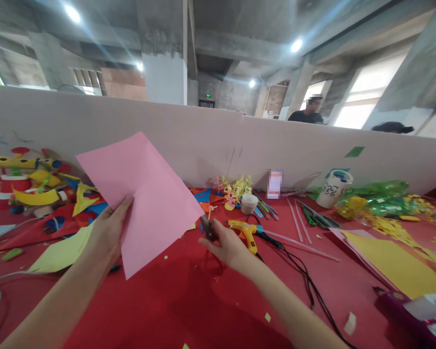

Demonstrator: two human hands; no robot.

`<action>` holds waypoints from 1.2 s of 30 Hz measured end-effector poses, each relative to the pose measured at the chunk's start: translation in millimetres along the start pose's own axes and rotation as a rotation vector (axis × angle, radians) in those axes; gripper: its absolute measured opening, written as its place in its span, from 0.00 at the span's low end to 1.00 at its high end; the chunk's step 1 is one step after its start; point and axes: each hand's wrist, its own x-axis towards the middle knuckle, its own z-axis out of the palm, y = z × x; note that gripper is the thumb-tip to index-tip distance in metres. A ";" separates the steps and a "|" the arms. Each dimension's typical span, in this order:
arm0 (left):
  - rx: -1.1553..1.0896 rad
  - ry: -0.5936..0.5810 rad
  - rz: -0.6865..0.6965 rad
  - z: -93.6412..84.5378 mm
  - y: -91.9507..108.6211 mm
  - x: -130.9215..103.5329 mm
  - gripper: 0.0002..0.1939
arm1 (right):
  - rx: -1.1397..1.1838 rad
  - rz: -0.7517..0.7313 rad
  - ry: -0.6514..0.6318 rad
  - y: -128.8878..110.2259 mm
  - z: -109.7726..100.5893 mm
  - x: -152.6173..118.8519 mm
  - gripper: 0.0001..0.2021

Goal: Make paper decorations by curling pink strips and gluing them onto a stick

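Note:
A large pink sheet (pixel 156 208) is raised over the red table, gripped near its left side by my left hand (pixel 112 225). The sheet bends slightly where the fingers press it. My right hand (pixel 223 242) is closed around dark-handled scissors (pixel 208 228), whose blades are mostly hidden at the sheet's right corner. Just right of that hand, a yellow glue gun (pixel 249 233) lies on the table. Below my left hand is a pale yellow sheet (pixel 61 252).
Yellow paper flowers (pixel 240 186) and a small white cup (pixel 249 203) stand behind. Colored paper pieces fill the left side. At right are yellow sheets (pixel 396 261), a white container (pixel 334 189), a purple tool (pixel 410 310) and black cables. A white partition (pixel 203 140) runs behind; people are beyond it.

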 end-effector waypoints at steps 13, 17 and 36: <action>-0.022 0.076 0.060 0.7 5.8 0.4 0.05 | -0.521 0.037 -0.424 -16.4 16.8 -20.2 0.16; -0.042 0.074 0.072 0.8 5.0 0.6 0.05 | -0.698 0.162 -0.605 -32.4 7.2 -28.9 0.20; 0.006 -0.131 0.147 -7.2 -3.1 8.1 0.19 | 0.122 0.501 -0.539 -7.8 7.6 -19.0 0.17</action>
